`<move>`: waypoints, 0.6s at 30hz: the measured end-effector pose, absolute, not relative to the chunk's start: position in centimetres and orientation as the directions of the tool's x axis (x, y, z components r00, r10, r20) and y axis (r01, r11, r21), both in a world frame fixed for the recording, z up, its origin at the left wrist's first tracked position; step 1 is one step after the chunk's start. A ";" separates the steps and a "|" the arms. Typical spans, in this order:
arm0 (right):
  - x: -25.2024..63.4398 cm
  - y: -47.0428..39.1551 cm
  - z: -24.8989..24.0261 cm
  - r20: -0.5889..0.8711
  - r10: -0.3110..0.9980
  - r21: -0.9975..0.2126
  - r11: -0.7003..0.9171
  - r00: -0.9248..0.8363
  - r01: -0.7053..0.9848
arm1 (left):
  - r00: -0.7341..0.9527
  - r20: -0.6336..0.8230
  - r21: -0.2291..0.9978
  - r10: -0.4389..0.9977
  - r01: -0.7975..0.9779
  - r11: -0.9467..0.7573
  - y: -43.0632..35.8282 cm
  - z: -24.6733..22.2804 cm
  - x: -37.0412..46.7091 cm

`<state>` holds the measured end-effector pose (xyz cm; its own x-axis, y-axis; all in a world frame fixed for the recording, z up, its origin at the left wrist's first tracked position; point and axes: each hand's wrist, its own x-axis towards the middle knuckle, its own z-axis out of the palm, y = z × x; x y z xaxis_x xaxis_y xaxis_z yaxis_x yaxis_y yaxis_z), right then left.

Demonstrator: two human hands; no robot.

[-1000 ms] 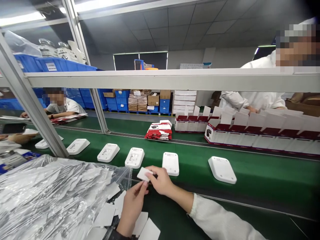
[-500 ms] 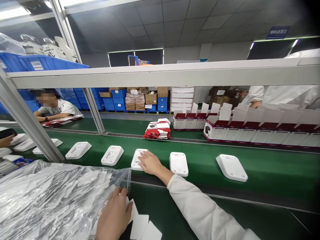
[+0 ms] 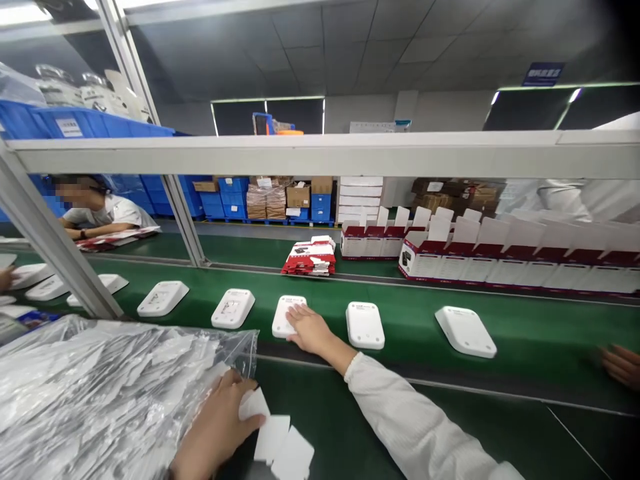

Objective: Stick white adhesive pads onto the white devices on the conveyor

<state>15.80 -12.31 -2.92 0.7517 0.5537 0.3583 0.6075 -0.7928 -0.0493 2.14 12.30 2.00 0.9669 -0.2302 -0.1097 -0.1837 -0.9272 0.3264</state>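
My right hand (image 3: pixel 309 328) lies with its fingers spread on a white device (image 3: pixel 283 316) on the green belt. More white devices lie in a row, one (image 3: pixel 365 325) just right of that hand and one (image 3: pixel 233 308) to the left. My left hand (image 3: pixel 223 417) is at the right edge of a clear plastic bag (image 3: pixel 100 393) full of flat white pieces. Between its thumb and fingers is a white card (image 3: pixel 255 404); several loose white cards (image 3: pixel 293 453) lie beside it on the dark green surface.
A metal post (image 3: pixel 55 233) and a white shelf beam (image 3: pixel 320 155) frame the view. Behind the belt stand open red and white boxes (image 3: pixel 450 257) and a stack of folded cartons (image 3: pixel 310 257). Another person's hand (image 3: pixel 621 365) is at the right edge; a person (image 3: pixel 107 213) leans at the left.
The devices near my right hand have shifted slightly right, and that hand moved with them. My left hand's thumb has opened around a card. Another person's hand has appeared at the right edge.
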 end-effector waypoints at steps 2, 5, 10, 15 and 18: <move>14.9 -12.9 -2.7 0.389 0.518 -0.110 -0.795 0.762 0.597 | 0.960 -0.067 0.358 -0.272 -0.231 -0.905 12.3 2.2 2.1; 13.2 -13.6 -2.4 0.480 0.424 -0.220 -0.789 0.768 0.573 | 0.950 -0.007 0.412 -0.311 -0.281 -0.867 12.2 2.0 2.2; 7.9 -14.0 -2.2 0.600 0.367 -0.307 -0.715 0.711 0.628 | 0.943 0.035 0.487 -0.331 -0.306 -0.818 12.1 1.6 2.3; 2.5 -13.7 -2.5 0.603 0.398 -0.428 -0.570 0.691 0.701 | 0.942 0.022 0.553 -0.334 -0.290 -0.781 11.6 1.3 2.5; 0.7 -13.5 -2.6 0.567 0.381 -0.544 -0.493 0.730 0.679 | 0.941 0.076 0.628 -0.329 -0.301 -0.717 11.2 1.5 2.7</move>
<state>0.75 -13.48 -2.61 0.7303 0.3812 0.5669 0.6793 -0.4930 -0.5436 2.74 11.16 1.50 0.9413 -0.3291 0.0755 -0.3012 -0.7174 0.6281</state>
